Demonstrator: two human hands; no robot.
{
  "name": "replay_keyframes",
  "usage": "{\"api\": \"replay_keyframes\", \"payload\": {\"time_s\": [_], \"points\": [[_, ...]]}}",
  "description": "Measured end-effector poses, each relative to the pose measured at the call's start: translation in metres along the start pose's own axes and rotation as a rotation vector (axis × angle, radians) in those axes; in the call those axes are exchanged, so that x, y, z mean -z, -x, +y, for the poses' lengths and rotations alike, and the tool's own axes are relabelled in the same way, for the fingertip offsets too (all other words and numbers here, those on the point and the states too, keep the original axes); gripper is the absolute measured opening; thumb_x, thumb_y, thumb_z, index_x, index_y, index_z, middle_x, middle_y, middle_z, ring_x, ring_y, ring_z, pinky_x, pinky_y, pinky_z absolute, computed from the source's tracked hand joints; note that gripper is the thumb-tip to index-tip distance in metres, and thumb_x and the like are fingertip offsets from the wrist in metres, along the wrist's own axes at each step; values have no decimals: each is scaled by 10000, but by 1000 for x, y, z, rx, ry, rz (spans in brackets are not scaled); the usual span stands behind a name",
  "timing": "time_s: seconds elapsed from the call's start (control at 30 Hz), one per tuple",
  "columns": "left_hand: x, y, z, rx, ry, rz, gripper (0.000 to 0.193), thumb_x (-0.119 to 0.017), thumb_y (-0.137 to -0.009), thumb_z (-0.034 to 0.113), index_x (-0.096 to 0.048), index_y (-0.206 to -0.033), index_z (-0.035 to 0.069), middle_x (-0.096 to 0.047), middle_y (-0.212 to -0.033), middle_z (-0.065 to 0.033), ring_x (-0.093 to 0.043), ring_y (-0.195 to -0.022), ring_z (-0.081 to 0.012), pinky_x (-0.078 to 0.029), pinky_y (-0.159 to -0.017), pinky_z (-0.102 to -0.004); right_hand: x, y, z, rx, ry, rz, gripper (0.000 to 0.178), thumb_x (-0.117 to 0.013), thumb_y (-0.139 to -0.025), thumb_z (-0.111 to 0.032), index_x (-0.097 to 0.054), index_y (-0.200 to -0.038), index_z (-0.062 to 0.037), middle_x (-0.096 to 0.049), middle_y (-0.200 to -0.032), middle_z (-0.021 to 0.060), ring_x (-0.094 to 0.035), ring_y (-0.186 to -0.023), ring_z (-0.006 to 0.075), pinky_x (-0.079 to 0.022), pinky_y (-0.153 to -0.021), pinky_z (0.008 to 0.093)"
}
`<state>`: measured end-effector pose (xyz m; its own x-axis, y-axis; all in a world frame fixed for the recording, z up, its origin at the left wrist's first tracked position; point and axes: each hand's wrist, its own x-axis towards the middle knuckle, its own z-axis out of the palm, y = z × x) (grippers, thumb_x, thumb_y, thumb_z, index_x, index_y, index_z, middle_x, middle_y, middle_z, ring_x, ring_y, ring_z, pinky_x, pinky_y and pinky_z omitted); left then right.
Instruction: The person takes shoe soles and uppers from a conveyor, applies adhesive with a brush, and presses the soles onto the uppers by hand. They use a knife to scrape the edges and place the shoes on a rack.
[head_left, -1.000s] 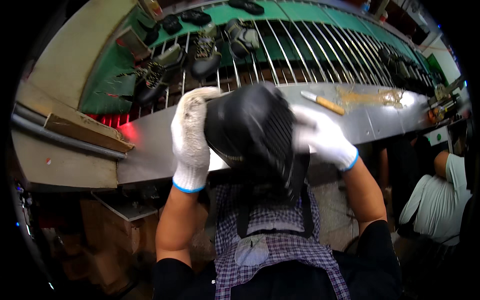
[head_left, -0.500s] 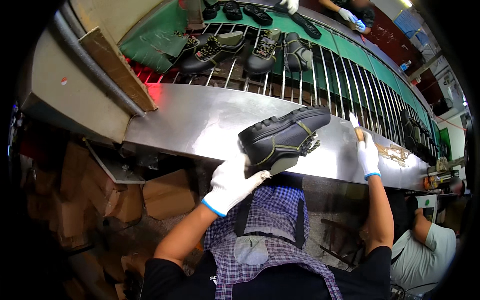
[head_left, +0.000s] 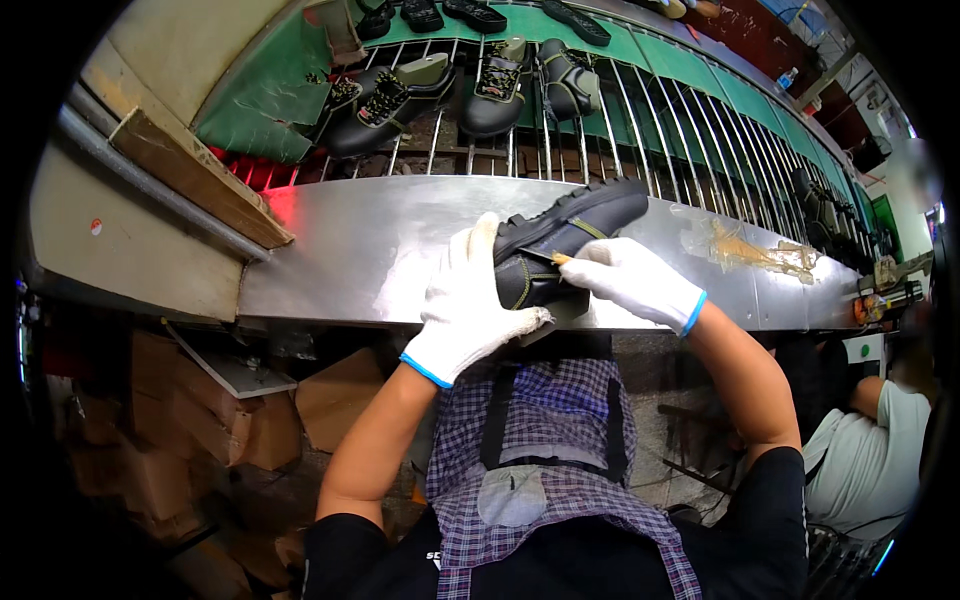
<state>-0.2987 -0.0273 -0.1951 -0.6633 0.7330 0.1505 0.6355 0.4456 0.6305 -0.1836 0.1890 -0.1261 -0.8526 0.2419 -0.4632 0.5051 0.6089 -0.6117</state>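
Rack: one, of many metal bars point(head_left: 511, 152), running across behind the ledge and away to the right.
Ledge: one, grey metal point(head_left: 340, 240), along the near side of the rack, with one brown smear point(head_left: 755, 250) on its right part.
Green strip: one point(head_left: 640, 45), along the far side of the bars.
Apron: one, checked point(head_left: 590, 500), over a black shirt.
Co-worker: one person in pale clothing point(head_left: 870, 455), at the lower right.
Cartons: several point(head_left: 340, 395) below the ledge; too dark and overlapped to count.
Rack shoes: four at the left, black point(head_left: 495, 95), the leftmost partly hidden; more at far right, too small to count.
Held shoe: one, black point(head_left: 572, 222), over the ledge, tilted, sole uppermost, its rounded end to the right.
Left hand: one, white glove point(head_left: 468, 300), clasped on the held shoe's left end.
Right hand: one, white glove point(head_left: 630, 275), closed round the knife, beside the shoe.
Soles: four, black point(head_left: 475, 15), at the top left.
Knife: one, wooden handle point(head_left: 561, 258), blade at the held shoe's side just below the sole; contact unclear.
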Motion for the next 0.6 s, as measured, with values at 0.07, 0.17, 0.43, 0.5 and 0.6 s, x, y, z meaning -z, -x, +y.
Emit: {"api": "replay_keyframes", "payload": {"time_s": [0.07,0.17,0.43,0.5,0.6], "points": [[-7,-1,-2,-88,2,73,1250,-1011,-637,404,-363,-1622,-13,-509,-1478,-266,-563,-1340,-456,-508,-1125,-506,-2,-1,14,-59,-139,-52,482,-647,-1048,-483,-734,-1078,-10,-712,-852,130,-708,-817,223,-550,-763,405],[-18,3,-17,-259,-3,197,1163,-997,-654,361,-425,-1588,-31,-531,-1467,-272,-581,-1310,-458,-509,-1119,-511,-11,21,-8,62,212,73,505,-620,-1072,-479,-704,-1080,19,-717,-819,190,-734,-745,301,-555,-664,426],[-19,-1,-17,-345,-10,256,1000,-962,-683,386,-541,-1481,-48,-631,-1351,-261,-624,-1240,-451,-522,-1075,-524,-17,97,-20,583,504,197,335,-786,-950,-408,-742,-1038,-87,-676,-737,129,-705,-638,321,-577,-649,493],[-11,-3,-19,-352,-169,169,1109,-978,-685,445,-465,-1516,-80,-579,-1420,-287,-595,-1295,-467,-501,-1112,-536,0,93,-9,480,509,337,342,-775,-961,-410,-728,-1058,-86,-679,-730,116,-721,-646,307,-586,-632,474],[5,-23,1,-334,-302,69,1237,-1013,-645,482,-393,-1562,-70,-590,-1429,-295,-651,-1266,-457,-547,-1079,-516,40,63,19,101,673,413,349,-700,-1027,-414,-686,-1058,-66,-718,-752,139,-740,-649,315,-586,-596,453]]}}
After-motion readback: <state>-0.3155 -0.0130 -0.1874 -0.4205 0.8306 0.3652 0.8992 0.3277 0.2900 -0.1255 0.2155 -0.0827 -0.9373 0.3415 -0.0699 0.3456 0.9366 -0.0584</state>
